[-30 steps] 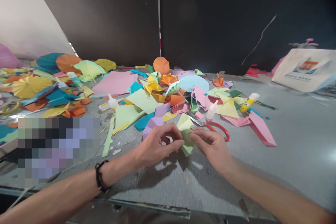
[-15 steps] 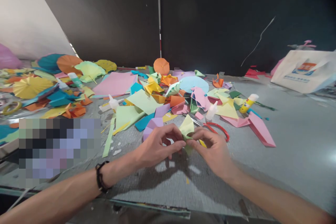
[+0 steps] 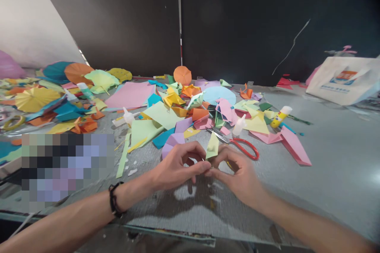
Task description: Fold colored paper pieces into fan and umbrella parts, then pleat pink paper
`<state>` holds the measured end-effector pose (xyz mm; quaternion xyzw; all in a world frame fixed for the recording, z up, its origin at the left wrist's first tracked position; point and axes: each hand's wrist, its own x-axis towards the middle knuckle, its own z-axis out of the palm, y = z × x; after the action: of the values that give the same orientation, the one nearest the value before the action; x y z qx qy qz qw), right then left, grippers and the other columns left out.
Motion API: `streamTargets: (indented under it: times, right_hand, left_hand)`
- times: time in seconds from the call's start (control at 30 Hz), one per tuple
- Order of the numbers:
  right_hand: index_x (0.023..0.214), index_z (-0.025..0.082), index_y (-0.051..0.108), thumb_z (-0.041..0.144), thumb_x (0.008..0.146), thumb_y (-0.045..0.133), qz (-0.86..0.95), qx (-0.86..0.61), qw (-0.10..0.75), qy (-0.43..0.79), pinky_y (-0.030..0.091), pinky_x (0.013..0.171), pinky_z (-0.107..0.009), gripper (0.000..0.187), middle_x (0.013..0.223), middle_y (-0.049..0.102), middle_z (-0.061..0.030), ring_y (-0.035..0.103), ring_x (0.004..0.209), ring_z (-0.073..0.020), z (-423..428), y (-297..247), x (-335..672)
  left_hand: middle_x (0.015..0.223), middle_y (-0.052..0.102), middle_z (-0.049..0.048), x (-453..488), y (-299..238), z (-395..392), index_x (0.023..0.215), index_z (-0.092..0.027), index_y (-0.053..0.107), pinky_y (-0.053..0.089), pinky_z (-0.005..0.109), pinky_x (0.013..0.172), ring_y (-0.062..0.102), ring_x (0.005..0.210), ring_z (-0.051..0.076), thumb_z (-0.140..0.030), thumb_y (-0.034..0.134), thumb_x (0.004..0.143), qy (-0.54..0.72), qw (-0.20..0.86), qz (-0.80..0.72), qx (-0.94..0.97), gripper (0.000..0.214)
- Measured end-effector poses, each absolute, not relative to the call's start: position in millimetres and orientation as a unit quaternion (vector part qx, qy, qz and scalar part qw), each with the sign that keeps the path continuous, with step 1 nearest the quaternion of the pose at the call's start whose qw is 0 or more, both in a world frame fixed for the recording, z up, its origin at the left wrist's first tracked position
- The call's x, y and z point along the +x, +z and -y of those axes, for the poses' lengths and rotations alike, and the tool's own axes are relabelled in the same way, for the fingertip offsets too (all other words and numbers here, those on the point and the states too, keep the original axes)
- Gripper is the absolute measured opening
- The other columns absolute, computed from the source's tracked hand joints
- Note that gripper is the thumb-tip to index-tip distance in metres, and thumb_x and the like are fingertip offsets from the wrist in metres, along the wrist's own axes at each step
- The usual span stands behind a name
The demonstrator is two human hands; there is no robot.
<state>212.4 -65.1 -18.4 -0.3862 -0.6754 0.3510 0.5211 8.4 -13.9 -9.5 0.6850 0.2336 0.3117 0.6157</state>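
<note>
My left hand (image 3: pixel 177 166) and my right hand (image 3: pixel 237 174) meet just above the grey table (image 3: pixel 326 158), fingertips pinched together on a small folded piece of light green paper (image 3: pixel 212 147). Its pointed upper part sticks up between the two hands; the lower part is hidden by my fingers. A black band sits on my left wrist. Red-handled scissors (image 3: pixel 245 147) lie right behind my right hand.
Beyond the hands lies a heap of coloured paper sheets, scraps and folded shapes (image 3: pixel 184 106). Paper umbrellas (image 3: pixel 77 73) crowd the far left. A yellow glue stick (image 3: pixel 280 115), small glue bottles (image 3: pixel 128 116) and a white bag (image 3: pixel 344 79) are about. A blurred patch covers the left.
The green paper has been folded narrower and turned upright. Both hands have closed in on it, and the right hand has shifted slightly lower.
</note>
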Motion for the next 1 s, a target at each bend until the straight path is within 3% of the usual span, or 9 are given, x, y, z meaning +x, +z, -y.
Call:
streamTargets:
  times: [0.23, 0.4, 0.53, 0.73, 1.0]
  right_hand:
    - [0.086, 0.025, 0.074, 0.028, 0.079, 0.092, 0.583, -0.310, 0.536, 0.527, 0.059, 0.069, -0.028, 0.020, 0.089, 0.065, 0.0004, 0.066, 0.081, -0.0164, 58, -19, 212]
    - [0.086, 0.024, 0.074, 0.031, 0.077, 0.094, 0.537, -0.300, 0.522, 0.591, 0.060, 0.066, -0.027, 0.023, 0.089, 0.064, 0.0011, 0.068, 0.075, -0.0146, 57, -17, 214]
    - [0.085, 0.023, 0.074, 0.033, 0.076, 0.095, 0.545, -0.310, 0.521, 0.579, 0.057, 0.066, -0.025, 0.024, 0.088, 0.065, 0.0007, 0.066, 0.076, -0.0138, 57, -14, 215]
    - [0.079, 0.021, 0.071, 0.033, 0.091, 0.081, 0.600, -0.322, 0.540, 0.494, 0.055, 0.073, -0.028, 0.020, 0.085, 0.065, -0.0017, 0.065, 0.081, -0.0163, 64, -8, 209]
    - [0.081, 0.022, 0.065, 0.031, 0.095, 0.074, 0.614, -0.361, 0.555, 0.431, 0.052, 0.071, -0.028, 0.019, 0.085, 0.064, -0.0015, 0.061, 0.080, -0.0169, 67, -12, 209]
  left_hand:
    - [0.083, 0.067, 0.0040, 6, -8, 14, 0.099, -0.012, 0.062, 0.058, 0.018, 0.053, 0.071, 0.077, 0.016, -0.038, 0.074, 0.095, 0.312, 0.658, -0.190, 0.659, 0.028]
    - [0.084, 0.068, 0.0054, 6, -8, 14, 0.098, -0.013, 0.061, 0.058, 0.018, 0.053, 0.072, 0.077, 0.017, -0.039, 0.074, 0.095, 0.308, 0.667, -0.182, 0.653, 0.029]
    - [0.084, 0.069, 0.0056, 6, -8, 13, 0.098, -0.013, 0.061, 0.058, 0.019, 0.053, 0.072, 0.076, 0.017, -0.039, 0.074, 0.095, 0.308, 0.667, -0.178, 0.655, 0.029]
    - [0.083, 0.065, 0.0046, 6, -7, 13, 0.095, -0.014, 0.062, 0.058, 0.020, 0.052, 0.069, 0.074, 0.017, -0.041, 0.075, 0.093, 0.318, 0.649, -0.202, 0.661, 0.030]
    - [0.084, 0.059, 0.0038, 7, -1, 13, 0.085, -0.014, 0.064, 0.056, 0.019, 0.054, 0.060, 0.073, 0.014, -0.047, 0.073, 0.091, 0.303, 0.654, -0.225, 0.656, 0.035]
